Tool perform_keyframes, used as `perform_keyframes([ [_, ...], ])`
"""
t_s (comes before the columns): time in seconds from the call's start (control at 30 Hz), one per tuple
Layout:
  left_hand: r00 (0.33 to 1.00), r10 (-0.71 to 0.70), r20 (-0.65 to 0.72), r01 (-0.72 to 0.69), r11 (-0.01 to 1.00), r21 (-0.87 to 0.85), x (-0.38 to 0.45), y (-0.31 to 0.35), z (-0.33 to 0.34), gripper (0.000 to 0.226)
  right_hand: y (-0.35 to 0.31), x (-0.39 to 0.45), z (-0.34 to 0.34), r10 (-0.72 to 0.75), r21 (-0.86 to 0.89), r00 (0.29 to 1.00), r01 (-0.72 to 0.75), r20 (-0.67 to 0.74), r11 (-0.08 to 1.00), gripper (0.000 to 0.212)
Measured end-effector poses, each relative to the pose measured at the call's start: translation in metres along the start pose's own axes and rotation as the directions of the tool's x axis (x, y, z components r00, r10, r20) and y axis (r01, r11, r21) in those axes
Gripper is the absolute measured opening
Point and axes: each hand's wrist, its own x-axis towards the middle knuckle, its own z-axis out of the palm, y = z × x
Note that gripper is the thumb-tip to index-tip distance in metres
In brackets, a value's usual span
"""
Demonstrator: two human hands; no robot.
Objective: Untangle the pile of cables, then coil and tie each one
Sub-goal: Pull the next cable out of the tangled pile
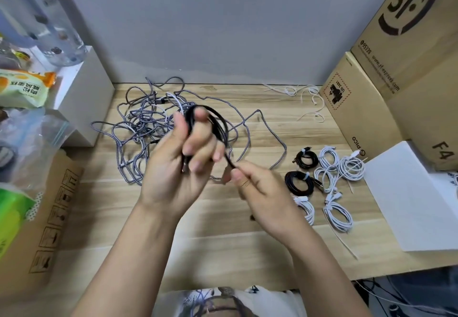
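Left hand [178, 158]: fingers [198, 143] curled round a black cable coil [218, 123], thumb pressed on its top. Coil is held above the worktop [223, 237], standing roughly on edge, its loop plane running away from the person; long axis near vertical.

Right hand [257, 187]: thumb and forefinger pinch the free tail of the same black cable just below and right of the coil. Tail runs taut, diagonally down-right from coil to pinch. Remaining fingers folded toward the palm.

Behind and left of the coil: tangled pile of grey braided cable [146, 128] lying on the worktop, one long loop trailing out to the right, past the hands.

Right of the coil, on the worktop: finished bundles, two black [300, 182] and several white [339, 170], tied, lying close together. Loose white ties [312, 103] lie further back, near the wall.

Edges: cardboard boxes [396, 68] bound the right side, a white box [411, 197] sits beside the bundles, another carton [37, 217] and a plastic bag [27, 138] crowd the left. Bare worktop lies beneath the forearms, toward the near edge.
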Motion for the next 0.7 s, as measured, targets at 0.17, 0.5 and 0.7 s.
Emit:
perform_keyframes([
  [0.17,0.934,0.217,-0.284,-0.074,0.895,0.44,0.006,-0.013,0.0,0.029,-0.008,-0.003,0.005,0.03,-0.282,0.994,0.001,0.105,0.959,0.035],
  [0.5,0.975,0.055,-0.213,0.158,0.504,0.849,-0.009,-0.019,-0.029,0.021,-0.02,-0.008,-0.007,-0.115,-0.253,0.993,0.12,0.034,0.96,0.039],
  [0.7,0.982,-0.148,-0.117,0.176,0.489,0.855,-0.02,-0.017,-0.025,0.047,-0.018,0.005,-0.027,-0.052,0.244,0.994,0.074,-0.097,0.967,0.007],
])
